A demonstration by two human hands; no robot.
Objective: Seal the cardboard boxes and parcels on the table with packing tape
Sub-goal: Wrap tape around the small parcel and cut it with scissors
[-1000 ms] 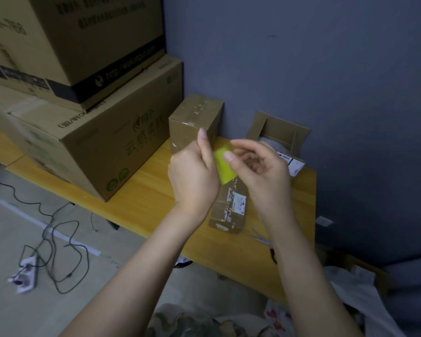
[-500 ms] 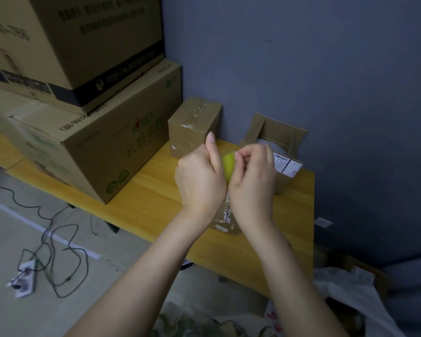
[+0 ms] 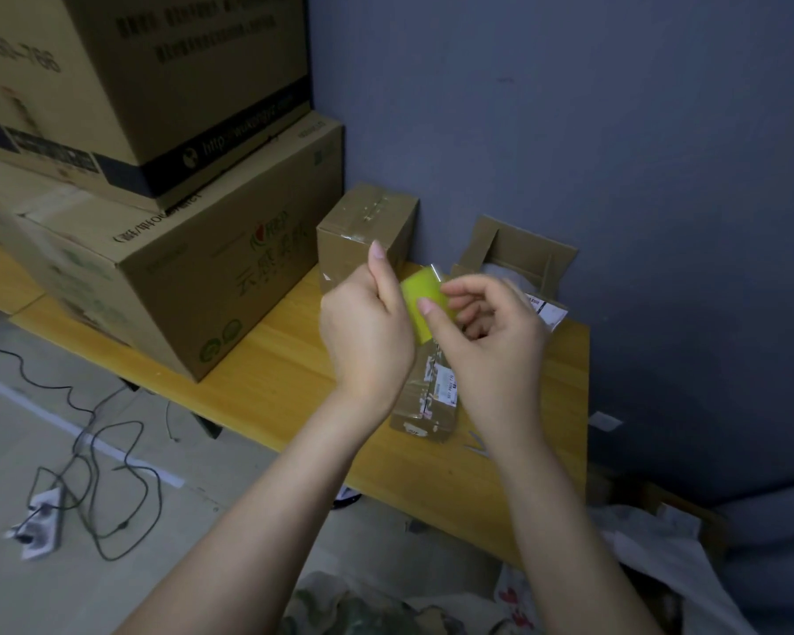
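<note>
On the floor at far left lies a power strip (image 3: 42, 524) with looping cables. Two big cartons (image 3: 179, 277) are stacked on the left end of the desk (image 3: 271, 359), and just right of them a small taped box (image 3: 363, 236) stands against the wall.

In front of that box, above the desk, the left hand (image 3: 367, 332) grips the tape (image 3: 425, 300), a yellow-green roll. Its fingers are curled round the roll's left side and its thumb points up. The right hand (image 3: 491, 341) meets the roll from the other side. Its thumb tip is pressed on the yellow face, its forefinger hooks over the far edge, and its other fingers (image 3: 477, 318) are loosely curled behind. Whether it pinches a loose end cannot be told.

Under both hands a labelled parcel (image 3: 432, 405) lies flat on the desk. Behind the right hand an open box (image 3: 519, 254) sits by the wall, flaps up.
</note>
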